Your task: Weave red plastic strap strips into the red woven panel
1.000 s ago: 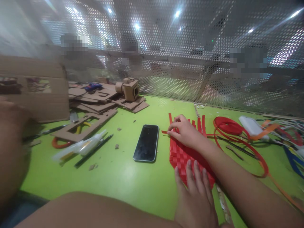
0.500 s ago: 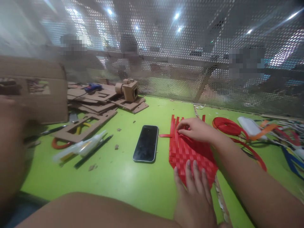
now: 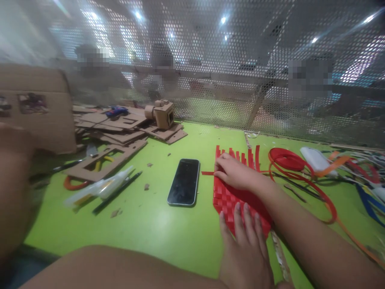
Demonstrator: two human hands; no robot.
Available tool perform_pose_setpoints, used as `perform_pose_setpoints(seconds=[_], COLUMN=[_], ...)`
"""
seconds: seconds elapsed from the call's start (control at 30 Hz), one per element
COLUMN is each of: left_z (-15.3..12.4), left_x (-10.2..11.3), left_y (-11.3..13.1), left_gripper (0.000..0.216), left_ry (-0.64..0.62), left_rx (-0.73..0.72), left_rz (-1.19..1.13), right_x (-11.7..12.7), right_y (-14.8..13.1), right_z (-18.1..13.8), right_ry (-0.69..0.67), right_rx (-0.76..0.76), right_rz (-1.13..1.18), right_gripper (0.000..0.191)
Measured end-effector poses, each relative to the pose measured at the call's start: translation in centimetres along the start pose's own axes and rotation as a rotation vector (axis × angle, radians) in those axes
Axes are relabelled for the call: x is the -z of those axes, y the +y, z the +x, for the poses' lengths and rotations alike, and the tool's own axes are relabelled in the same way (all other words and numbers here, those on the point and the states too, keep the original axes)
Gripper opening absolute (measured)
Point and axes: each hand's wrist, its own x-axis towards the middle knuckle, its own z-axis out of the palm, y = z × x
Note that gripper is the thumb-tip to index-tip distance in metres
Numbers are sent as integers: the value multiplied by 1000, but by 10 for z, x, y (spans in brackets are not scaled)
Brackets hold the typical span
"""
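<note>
A red woven mat of plastic strips (image 3: 228,198) lies on the green table (image 3: 159,228). My left hand (image 3: 245,249) rests flat on the mat's near edge, fingers stretched out. My right hand (image 3: 233,172) sits on the mat's far part, fingers curled and pinching a red strip (image 3: 207,173) that sticks out to the left. Loose strip ends (image 3: 249,156) stand up behind that hand.
A black phone (image 3: 184,182) lies left of the mat. Cardboard pieces (image 3: 120,128), a cardboard model (image 3: 164,113), a glue tube (image 3: 102,186) and a pencil (image 3: 117,192) fill the left. Red strap coils (image 3: 285,158) and coloured strips (image 3: 361,172) lie right. A perforated screen (image 3: 240,80) backs the table.
My right hand moved right over the strip ends, then came back left and down onto the mat. The left hand has stayed flat in place.
</note>
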Motion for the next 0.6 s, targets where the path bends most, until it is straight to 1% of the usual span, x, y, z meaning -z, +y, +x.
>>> perform_pose_setpoints(seconds=[0.07,0.23,0.37,0.5,0.6], left_z=[-1,-3,-2,1,2], left_x=[-2,-5,-6,-4,2], left_y=[0,0,1,1,0], left_gripper=[70,84,83,83,72], left_ry=[5,12,17,17,7], left_rx=[-4,-18,-15,-7,3], left_rz=[10,13,10,6,4], right_x=[-2,-7,-7,-3,2], right_y=[0,-3,-6,-4,-2], right_z=[-1,1,6,12,14], right_ry=[18,76,127,197,222], right_rx=[-36,-135,-199,-317,-386], right_rz=[-1,19,72,158,239], right_gripper=[6,10,13,11,12])
